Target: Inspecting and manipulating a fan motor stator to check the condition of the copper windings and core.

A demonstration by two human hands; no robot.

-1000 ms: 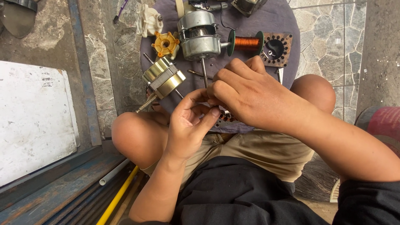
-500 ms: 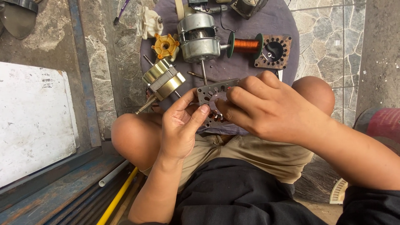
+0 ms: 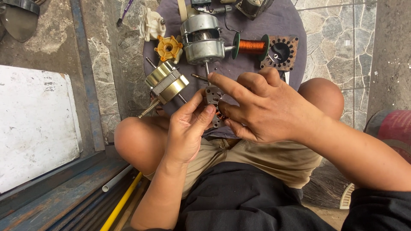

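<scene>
— Where were the hands, nearest first?

— Over the lap. The left hand [image 3: 186,128] came up from six o'clock with thumb and fingers pinched on the left edge of a small grey stator core [image 3: 212,95]. The right hand [image 3: 267,109] came in from four o'clock, its thumb and lower fingers pressed on the core's right side, its forefinger stretched free toward ten o'clock.

— So both held it?

— Yes, the core sat between them, mostly covered; a bit of copper winding showed at its lower edge. Its long axis I could not tell. It lay at about nine o'clock from the right palm and at one o'clock from the left, and the left fingertips were the nearer.

— And farther out?

— On the purple cloth [image 3: 291,21], just beyond the core, a brass-coloured laminated stator [image 3: 166,81] with a shaft lay at ten o'clock. Past it stood a grey motor housing [image 3: 201,38], an orange plastic part [image 3: 169,48] to its left, a spool of copper wire [image 3: 251,46] to its right, then a brown perforated stator plate [image 3: 280,52].
</scene>
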